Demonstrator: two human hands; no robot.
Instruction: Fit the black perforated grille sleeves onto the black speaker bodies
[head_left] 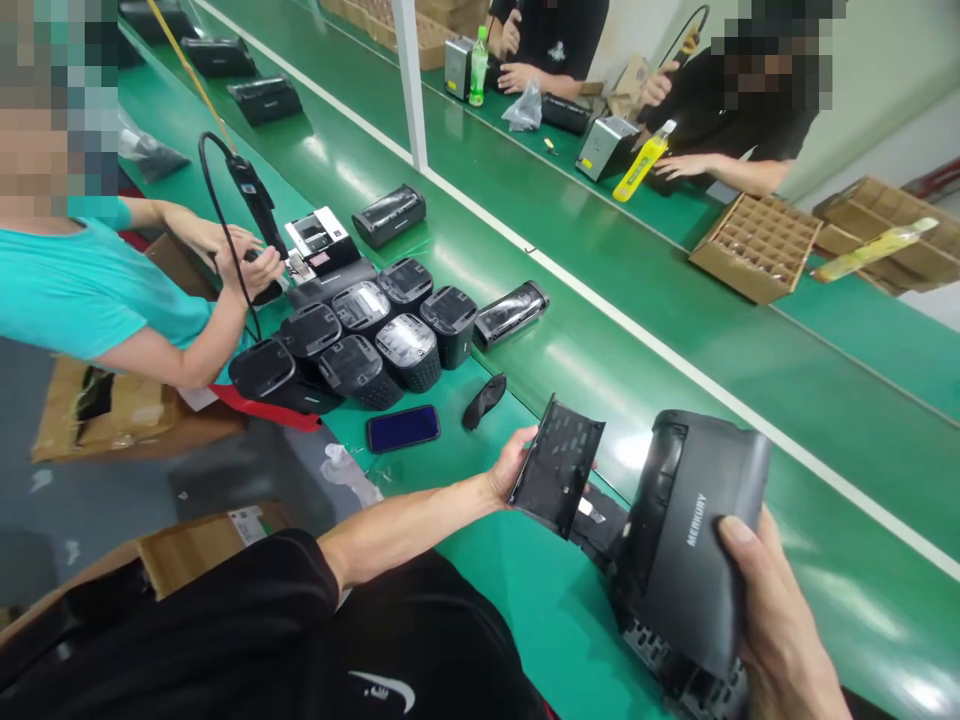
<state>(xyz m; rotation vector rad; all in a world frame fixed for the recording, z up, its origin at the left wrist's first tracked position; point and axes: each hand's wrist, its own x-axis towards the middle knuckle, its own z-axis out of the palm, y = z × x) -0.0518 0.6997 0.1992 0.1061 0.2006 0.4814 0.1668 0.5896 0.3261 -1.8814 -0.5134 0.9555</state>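
My left hand [511,466] grips a thin, curved black plastic cover [556,465] by its left edge, its inner face turned toward me. To the right, a black plastic housing [694,590] lettered MERKURY is held by my right hand [780,610], with the thumb across its front and the fingers behind it. Perforated vents show at the housing's lower end. Between cover and housing, a dark part [601,525] with a pale label is partly hidden. A phone [403,429] and a small black item [484,401] lie on the table to the left.
Several black housings [406,352] stand grouped on the green table. Black units [512,314] lie along the green belt. At left, a co-worker's hands [251,265] are near a corded power screwdriver [255,200]. Across sit two people, bottles and a divided carton [757,240].
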